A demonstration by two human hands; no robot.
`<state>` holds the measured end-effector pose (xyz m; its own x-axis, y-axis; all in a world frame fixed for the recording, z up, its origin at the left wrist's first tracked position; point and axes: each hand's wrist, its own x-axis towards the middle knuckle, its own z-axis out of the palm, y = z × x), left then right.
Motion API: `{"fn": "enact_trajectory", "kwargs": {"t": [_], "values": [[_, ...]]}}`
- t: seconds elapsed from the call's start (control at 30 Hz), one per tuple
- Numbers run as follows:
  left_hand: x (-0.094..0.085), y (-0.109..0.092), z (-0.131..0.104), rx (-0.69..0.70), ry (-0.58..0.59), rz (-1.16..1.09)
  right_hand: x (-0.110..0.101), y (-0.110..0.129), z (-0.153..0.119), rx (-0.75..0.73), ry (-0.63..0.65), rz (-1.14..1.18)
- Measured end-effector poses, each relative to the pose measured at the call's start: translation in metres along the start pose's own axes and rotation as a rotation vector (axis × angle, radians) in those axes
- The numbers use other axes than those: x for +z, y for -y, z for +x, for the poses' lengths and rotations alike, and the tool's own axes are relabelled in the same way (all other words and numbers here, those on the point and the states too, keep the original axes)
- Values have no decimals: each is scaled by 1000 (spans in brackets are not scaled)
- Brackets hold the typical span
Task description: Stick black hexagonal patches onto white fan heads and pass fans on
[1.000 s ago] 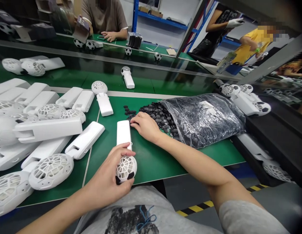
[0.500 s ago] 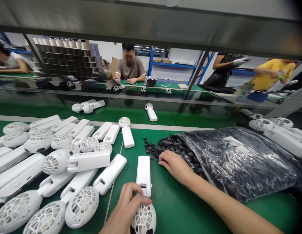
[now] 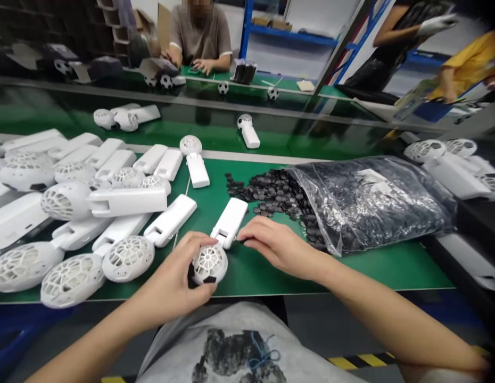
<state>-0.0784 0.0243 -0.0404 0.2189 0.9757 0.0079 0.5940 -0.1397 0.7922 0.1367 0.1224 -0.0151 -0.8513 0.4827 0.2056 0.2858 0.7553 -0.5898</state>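
Note:
A white handheld fan (image 3: 211, 261) with a round football-patterned grille lies on the green bench, its handle pointing away from me. My left hand (image 3: 183, 274) curls round the fan's head, thumb and fingers on either side of it. Beside the handle, my right hand (image 3: 269, 242) pinches a small black piece (image 3: 242, 241) between thumb and fingertips. Small black plastic pieces (image 3: 267, 186) spill from the mouth of a clear plastic bag (image 3: 371, 207) beyond my right hand.
Many white fans (image 3: 128, 258) crowd the bench on the left. More fans (image 3: 248, 131) lie on the belt beyond, and others (image 3: 455, 170) are stacked at the far right. Across the line, a co-worker (image 3: 199, 37) sits at a green table.
My right hand has come from the heap of black pieces to the fan's handle. My left hand has shifted to grip the fan's head, and the fan is turned. The view has tilted down.

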Motion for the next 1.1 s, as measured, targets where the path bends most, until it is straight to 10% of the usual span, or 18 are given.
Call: {"fn": "enact_trajectory", "kwargs": {"t": [0.6, 1.1], "values": [[19, 0, -1, -24, -199, 48, 33, -7, 16, -97, 67, 242], [13, -4, 0, -30, -227, -147, 14, -10, 42, -260, 190, -190]]}}
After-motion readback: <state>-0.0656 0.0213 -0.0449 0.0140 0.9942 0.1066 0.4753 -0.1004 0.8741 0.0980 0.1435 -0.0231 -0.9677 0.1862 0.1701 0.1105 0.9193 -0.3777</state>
